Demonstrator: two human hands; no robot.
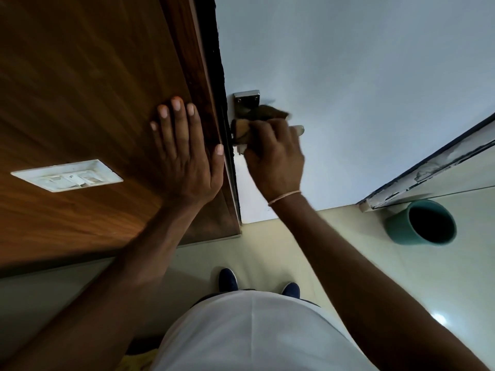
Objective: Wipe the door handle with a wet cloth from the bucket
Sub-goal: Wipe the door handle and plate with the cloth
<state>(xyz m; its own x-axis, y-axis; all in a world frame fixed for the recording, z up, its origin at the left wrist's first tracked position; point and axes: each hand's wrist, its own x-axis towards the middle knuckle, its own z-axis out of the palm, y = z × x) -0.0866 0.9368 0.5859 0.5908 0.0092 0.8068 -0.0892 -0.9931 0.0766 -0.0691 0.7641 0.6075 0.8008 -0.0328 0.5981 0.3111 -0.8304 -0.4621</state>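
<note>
Evidently the wiping was under way: the right hand (273, 153) was clamped around a brownish cloth (263, 113) wrapped over the door handle (297, 129), whose bare metal tip stuck out at the hand's three o'clock. Above it, at about eleven o'clock, sat the shiny backplate (246, 99) on the pale door (348, 76). The left hand (184, 153) lay flat with fingers spread on the brown wooden panel (80, 89), gripping nothing. The teal bucket (396, 226) stood on the floor (334, 250), well apart at the right hand's four o'clock. The cloth looked soft and limp, probably damp, so it would mould to the lever; the handle seemed stiff and smooth, likely slippery when wet, and best gripped along its bar. A white switch plate (67, 175) sat at the left hand's nine o'clock. No readable writing or brand showed anywhere.
</note>
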